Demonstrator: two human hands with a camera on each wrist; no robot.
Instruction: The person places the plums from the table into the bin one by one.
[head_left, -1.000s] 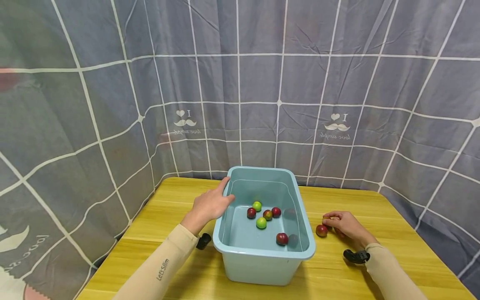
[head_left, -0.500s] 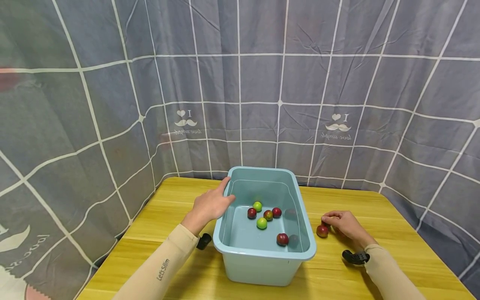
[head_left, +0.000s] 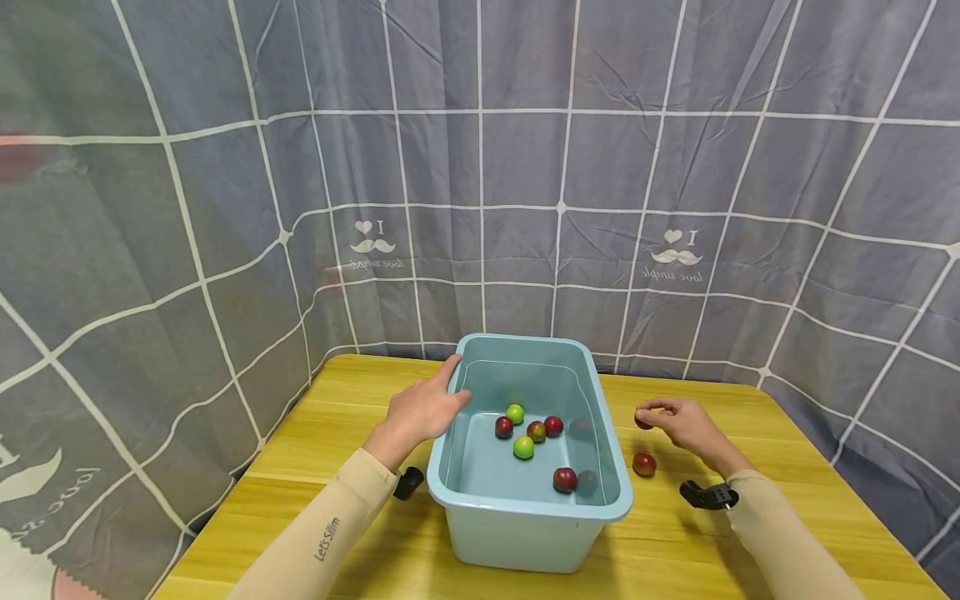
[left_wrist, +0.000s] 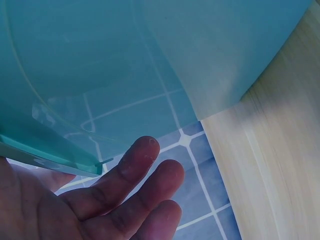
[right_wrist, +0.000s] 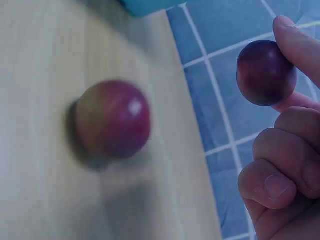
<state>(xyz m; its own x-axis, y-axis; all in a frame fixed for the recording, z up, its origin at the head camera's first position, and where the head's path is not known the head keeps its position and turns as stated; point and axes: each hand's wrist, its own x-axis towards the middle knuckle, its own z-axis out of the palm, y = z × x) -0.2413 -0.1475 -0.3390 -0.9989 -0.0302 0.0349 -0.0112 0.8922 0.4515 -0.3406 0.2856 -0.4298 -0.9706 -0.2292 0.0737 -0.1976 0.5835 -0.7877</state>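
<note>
A light blue plastic tub (head_left: 528, 502) stands on the table, with several dark red and green plums (head_left: 523, 447) lying loose on its bottom. My left hand (head_left: 423, 408) holds the tub's left rim, the thumb over the edge and the other fingers outside, below the lip. In the left wrist view these fingers (left_wrist: 165, 185) are apart from the wall. Right of the tub, my right hand (head_left: 686, 429) pinches a dark red plum (right_wrist: 265, 72) between thumb and index finger, above the table. The remaining fingers are curled in. Another red plum (head_left: 643, 465) lies on the table below this hand.
The wooden table (head_left: 360, 392) has its far edge against a grey curtain (head_left: 517, 158) with white grid lines. The curtain also hangs along the left and right sides. Black wrist camera mounts (head_left: 708, 496) sit by both wrists.
My right hand has lifted a plum off the table and moved slightly up and left, away from the other plum. My left hand and the tub have stayed in place.
</note>
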